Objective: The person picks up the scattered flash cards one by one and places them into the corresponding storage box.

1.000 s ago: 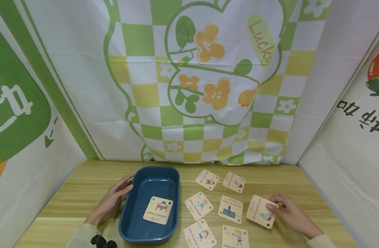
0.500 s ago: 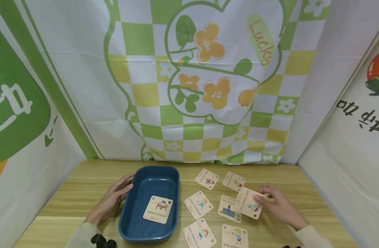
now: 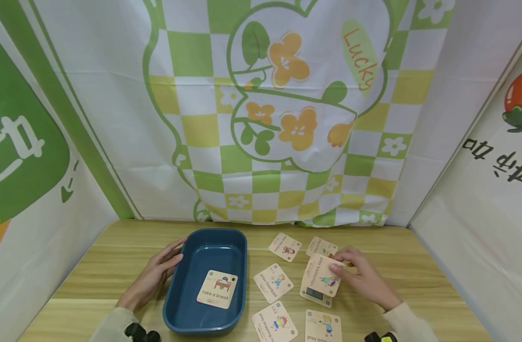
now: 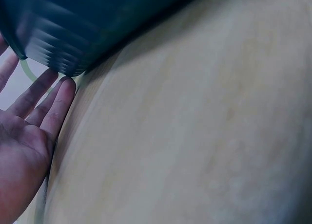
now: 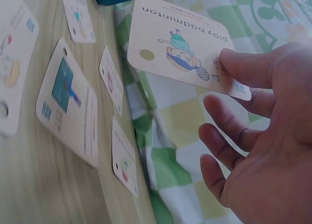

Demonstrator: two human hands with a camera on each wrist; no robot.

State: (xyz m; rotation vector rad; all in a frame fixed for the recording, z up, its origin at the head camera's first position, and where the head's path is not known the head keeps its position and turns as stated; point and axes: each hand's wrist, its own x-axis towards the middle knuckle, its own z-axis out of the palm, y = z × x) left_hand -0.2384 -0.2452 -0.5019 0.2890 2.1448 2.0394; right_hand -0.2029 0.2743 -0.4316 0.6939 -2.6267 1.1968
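My right hand (image 3: 363,279) pinches a "play badminton" flashcard (image 3: 323,274) by its edge between thumb and fingers. In the right wrist view the flashcard (image 5: 180,46) is raised above the table. From the head view it overlaps a card with a blue-green picture (image 3: 316,295) and the lower part of a card behind it (image 3: 320,245). My left hand (image 3: 151,275) touches the left side of a dark blue tray (image 3: 170,289); in the left wrist view its fingers (image 4: 59,104) lie fairly straight against the wall. A "take a break" card (image 3: 218,289) lies inside the tray.
Between the tray and my right hand lie a "play football" card (image 3: 273,283), a skipping card (image 3: 275,323), a card with a boy (image 3: 323,327) and one near the back (image 3: 284,247). A patterned curtain (image 3: 278,199) hangs behind the wooden table (image 3: 419,266).
My right hand has carried the badminton flashcard left, from the right side of the cards to over the blue-green picture card. The left hand and tray have stayed put.
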